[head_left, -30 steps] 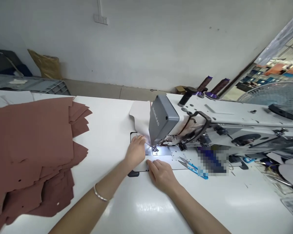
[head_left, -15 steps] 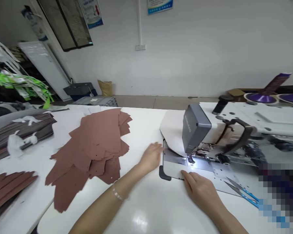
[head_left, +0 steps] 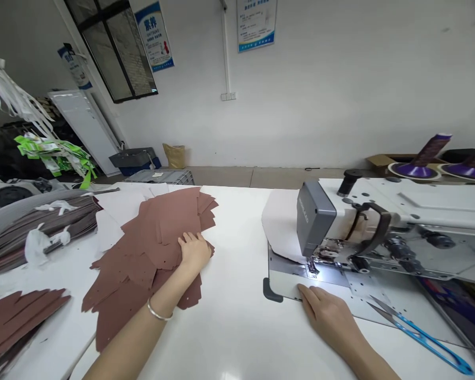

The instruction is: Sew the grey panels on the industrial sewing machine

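Observation:
My left hand (head_left: 195,253) lies on the heap of brown cut pieces (head_left: 150,227) with its fingers spread. Low at the front of the sewing machine (head_left: 316,216), my right hand (head_left: 326,311) rests on the edge of the metal bed plate, fingers close together; whether anything is under them I cannot make out. A pale rounded piece (head_left: 281,221) lies behind and left of the lit needle area. Blue-handled scissors (head_left: 419,335) lie open to the right of my right hand.
Bundled dark pieces (head_left: 63,216) tied with white strips are at the left, with more brown pieces (head_left: 19,322) in front of them. Purple thread cones (head_left: 415,169) stand behind the machine. Green and white strips (head_left: 59,153) hang at the upper left.
My left hand has moved left from beside the bed plate onto the brown heap. My right hand has stayed near the plate edge. The view has tilted up slightly.

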A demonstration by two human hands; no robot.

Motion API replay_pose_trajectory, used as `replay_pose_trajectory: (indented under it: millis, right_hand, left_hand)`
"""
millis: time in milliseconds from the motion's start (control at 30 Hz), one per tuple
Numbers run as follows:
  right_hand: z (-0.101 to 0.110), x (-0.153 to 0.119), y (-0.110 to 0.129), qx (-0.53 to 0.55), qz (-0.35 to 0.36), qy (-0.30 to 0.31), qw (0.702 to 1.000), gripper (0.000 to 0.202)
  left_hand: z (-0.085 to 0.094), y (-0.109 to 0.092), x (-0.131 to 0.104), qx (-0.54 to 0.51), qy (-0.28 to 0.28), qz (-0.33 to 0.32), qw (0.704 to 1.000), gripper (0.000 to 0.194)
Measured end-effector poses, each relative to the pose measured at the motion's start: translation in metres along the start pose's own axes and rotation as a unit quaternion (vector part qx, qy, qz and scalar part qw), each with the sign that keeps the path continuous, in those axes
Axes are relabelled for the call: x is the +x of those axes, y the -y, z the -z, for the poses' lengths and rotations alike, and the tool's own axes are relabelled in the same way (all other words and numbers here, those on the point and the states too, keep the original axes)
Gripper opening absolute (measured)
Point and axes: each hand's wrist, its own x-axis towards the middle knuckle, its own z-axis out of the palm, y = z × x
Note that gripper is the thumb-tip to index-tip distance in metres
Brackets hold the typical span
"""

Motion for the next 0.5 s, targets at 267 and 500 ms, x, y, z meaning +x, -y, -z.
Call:
replay_pose_trajectory:
  millis: [267, 500]
  right_hand:
    - [0.004, 0.001, 0.001, 0.024, -0.031, 0.04, 0.998, 0.028]
    - [0.012, 0.006, 0.006, 0.032, -0.067, 0.085, 0.994, 0.02]
  left_hand:
    - [0.014, 0.005, 0.022, -0.124, 0.058, 0.024, 0.99, 0.028]
    - [0.036, 0.038, 0.045, -0.397, 0.069, 0.078, 0.912, 0.023]
